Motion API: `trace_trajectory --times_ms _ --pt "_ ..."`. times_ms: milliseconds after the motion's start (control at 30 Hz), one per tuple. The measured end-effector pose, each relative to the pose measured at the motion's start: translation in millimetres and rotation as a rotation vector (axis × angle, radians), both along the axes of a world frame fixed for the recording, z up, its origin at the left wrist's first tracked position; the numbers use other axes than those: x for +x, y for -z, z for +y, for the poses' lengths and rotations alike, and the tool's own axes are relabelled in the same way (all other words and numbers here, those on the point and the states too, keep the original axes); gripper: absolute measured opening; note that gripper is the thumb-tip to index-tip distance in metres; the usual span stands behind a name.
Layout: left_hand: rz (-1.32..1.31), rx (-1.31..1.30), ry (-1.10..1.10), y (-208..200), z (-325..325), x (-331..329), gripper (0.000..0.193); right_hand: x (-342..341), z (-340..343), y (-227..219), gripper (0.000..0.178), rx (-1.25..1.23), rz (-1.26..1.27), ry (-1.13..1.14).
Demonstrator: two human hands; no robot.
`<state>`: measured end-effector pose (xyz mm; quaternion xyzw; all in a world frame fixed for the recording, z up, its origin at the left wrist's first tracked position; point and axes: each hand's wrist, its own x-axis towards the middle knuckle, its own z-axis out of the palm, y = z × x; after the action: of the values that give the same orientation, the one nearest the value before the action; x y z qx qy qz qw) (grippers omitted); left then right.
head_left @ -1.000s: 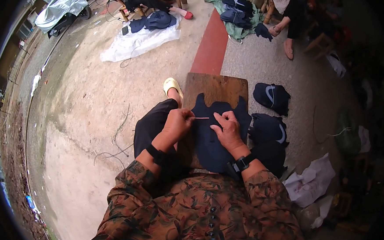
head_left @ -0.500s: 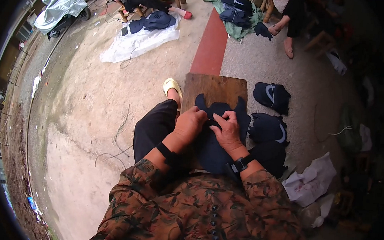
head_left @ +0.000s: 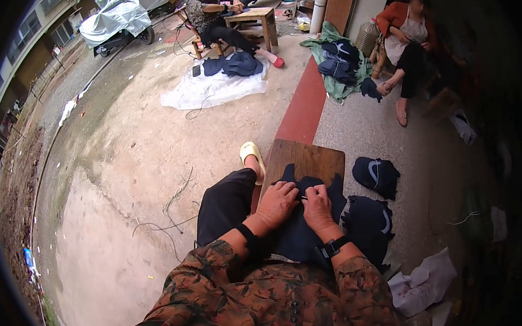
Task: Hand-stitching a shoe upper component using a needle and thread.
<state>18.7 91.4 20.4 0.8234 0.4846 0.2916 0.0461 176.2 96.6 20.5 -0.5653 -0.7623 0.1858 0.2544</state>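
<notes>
A dark blue cut fabric piece (head_left: 295,240) with pointed ends lies along a wooden bench (head_left: 318,157) in front of me. My left hand (head_left: 278,203) is closed, its bent fingers gripping the cloth near the far end. Close beside it, my right hand (head_left: 319,208) is pinched together, with a tiny pale sliver at its fingertips, too small to name. The fingertips of both hands nearly meet over the cloth. To the right of the bench lie a bundle of dark blue pieces (head_left: 375,177) with a pale curved mark and another such bundle (head_left: 368,220).
Crumpled white bags (head_left: 424,280) lie at the lower right. Ahead, one person (head_left: 207,10) sits at a small wooden table (head_left: 249,14), near blue pieces on a white sheet (head_left: 178,92). Another person (head_left: 407,37) sits by a green cloth (head_left: 334,87). Loose cords (head_left: 164,226) trail on the ground.
The view has tilted up, so the seated people show more fully. My left hand has flattened down over the cloth and my right fingers have drawn in toward it; both stay close together.
</notes>
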Motion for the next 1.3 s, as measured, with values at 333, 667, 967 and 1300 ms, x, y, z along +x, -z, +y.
trace_trajectory --times_ms 333,667,967,1300 --pt "-0.044 -0.005 -0.026 5.7 -2.4 -1.6 0.027 1.6 23.1 -23.2 0.009 -0.022 -0.411 -0.442" --pt "-0.046 -0.027 -0.05 -4.2 -4.1 2.9 0.03 11.6 37.0 -20.0 0.008 -0.09 -0.309 -0.431" --pt "-0.021 -0.053 -0.092 -15.6 -5.4 7.4 0.034 31.2 39.9 -33.6 0.007 -0.041 -0.405 -0.586" --pt "-0.015 -0.084 -0.097 -9.1 -1.1 7.7 0.035 81.7 30.5 -30.1 0.003 -0.097 -0.319 -0.553"
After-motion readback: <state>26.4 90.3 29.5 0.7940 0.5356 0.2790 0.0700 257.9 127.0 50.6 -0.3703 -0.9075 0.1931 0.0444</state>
